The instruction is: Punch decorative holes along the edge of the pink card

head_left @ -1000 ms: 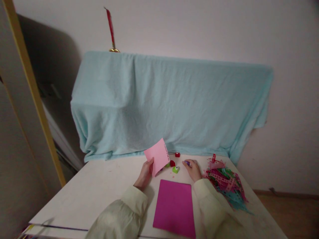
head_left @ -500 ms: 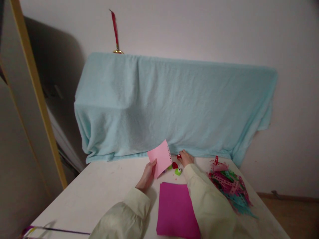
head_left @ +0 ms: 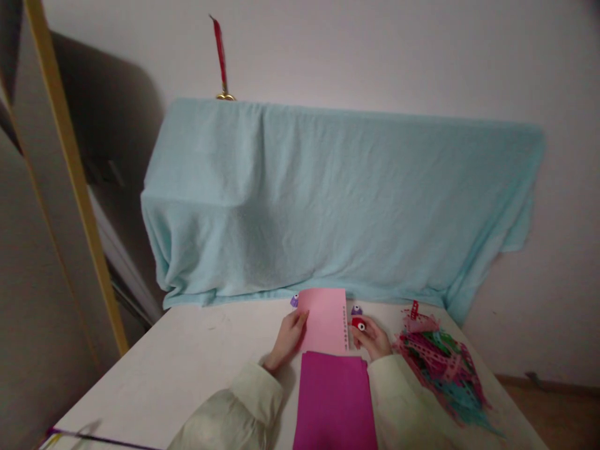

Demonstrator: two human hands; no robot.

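My left hand (head_left: 288, 337) holds the left edge of a light pink paper sheet (head_left: 324, 327) with a row of small punched holes along its right edge. At that right edge, my right hand (head_left: 372, 337) grips a small red paper punch (head_left: 359, 323). Two small purple punches (head_left: 357, 310) sit on the white table (head_left: 187, 362) just behind the sheet, one at each upper corner. A stack of magenta paper (head_left: 335, 400) lies between my forearms, in front of the pink sheet.
A heap of punched paper strips (head_left: 440, 365) in pink, green and teal lies at the right of the table. A light blue cloth (head_left: 328, 200) covers a large object at the back edge. A yellow-edged panel (head_left: 70, 169) stands at the left.
My right hand picked up the red punch from the back of the table and brought it to the pink sheet's right edge. The sheet turned from tilted to upright and squarer to me.
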